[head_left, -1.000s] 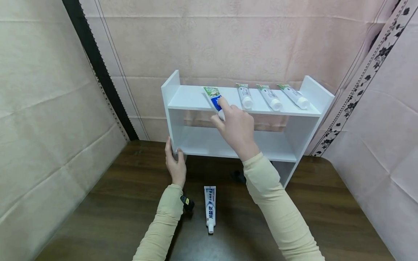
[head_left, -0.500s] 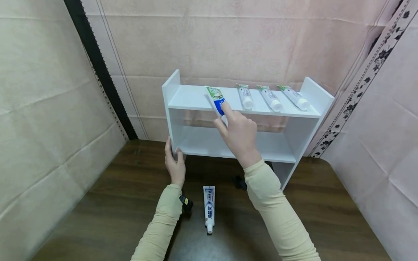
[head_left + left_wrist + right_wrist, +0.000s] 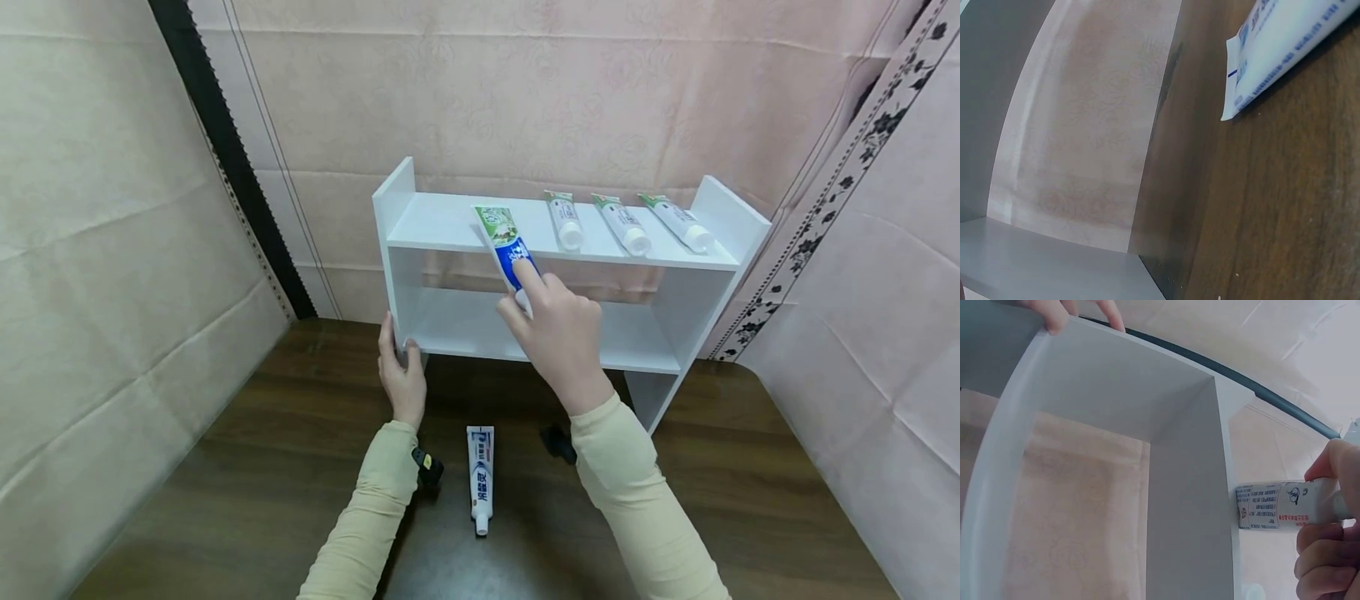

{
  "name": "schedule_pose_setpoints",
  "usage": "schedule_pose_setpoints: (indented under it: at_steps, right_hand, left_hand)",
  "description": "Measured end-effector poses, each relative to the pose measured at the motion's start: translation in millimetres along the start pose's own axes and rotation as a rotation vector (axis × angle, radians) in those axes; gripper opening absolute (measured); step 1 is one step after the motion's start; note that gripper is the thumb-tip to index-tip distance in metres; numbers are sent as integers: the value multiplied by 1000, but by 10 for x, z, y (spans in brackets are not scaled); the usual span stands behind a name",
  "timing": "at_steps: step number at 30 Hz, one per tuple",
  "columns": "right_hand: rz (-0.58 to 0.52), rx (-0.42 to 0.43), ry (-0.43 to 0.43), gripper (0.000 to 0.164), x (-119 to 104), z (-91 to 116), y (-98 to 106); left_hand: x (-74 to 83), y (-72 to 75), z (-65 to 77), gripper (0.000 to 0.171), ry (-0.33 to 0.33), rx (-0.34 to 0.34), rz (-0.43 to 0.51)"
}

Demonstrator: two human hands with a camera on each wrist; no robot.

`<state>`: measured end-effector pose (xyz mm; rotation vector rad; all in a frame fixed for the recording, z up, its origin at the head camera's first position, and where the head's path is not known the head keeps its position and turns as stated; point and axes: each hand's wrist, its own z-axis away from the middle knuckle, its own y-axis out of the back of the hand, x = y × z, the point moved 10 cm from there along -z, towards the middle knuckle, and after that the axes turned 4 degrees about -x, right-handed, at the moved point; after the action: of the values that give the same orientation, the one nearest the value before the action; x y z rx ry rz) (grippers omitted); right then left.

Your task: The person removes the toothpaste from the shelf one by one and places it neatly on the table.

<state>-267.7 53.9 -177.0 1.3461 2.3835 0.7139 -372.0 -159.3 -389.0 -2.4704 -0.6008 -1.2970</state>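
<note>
A green, white and blue toothpaste tube (image 3: 504, 242) is pinched near its cap end by my right hand (image 3: 558, 333), in front of the top board of a white shelf unit (image 3: 465, 325). The right wrist view shows the tube's printed back (image 3: 1272, 505) beside the shelf edge. My left hand (image 3: 403, 379) grips the unit's left side panel near the lower board. Several more toothpaste tubes, one of them the tube nearest the held one (image 3: 565, 222), lie on the top board with caps forward. Another white and blue toothpaste tube (image 3: 481, 481) lies on the table.
The brown wooden table (image 3: 247, 492) carries the shelf unit. Pale patterned cloth (image 3: 525, 100) hangs behind and at both sides. A black object (image 3: 557, 443) is by the right forearm, and a black band (image 3: 427, 467) is at the left wrist.
My right hand has drawn back toward me and slightly right with the toothpaste tube, which now overhangs the top board's front edge more. The left hand keeps its place on the shelf unit.
</note>
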Motion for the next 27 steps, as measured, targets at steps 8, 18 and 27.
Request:
schedule_pose_setpoints:
  at_steps: [8,18,27]
  right_hand:
    - [-102,14,-20,27,56,202,106]
    - [-312,81,-90,29,271,426,266]
    - [-323,127,-26,27,257,758,503]
  left_hand:
    - [-86,10,-8,53,38,-24,-18]
    - [234,30,64,51,62,-18,-2]
    - [204,32,51,51,43,-16,17]
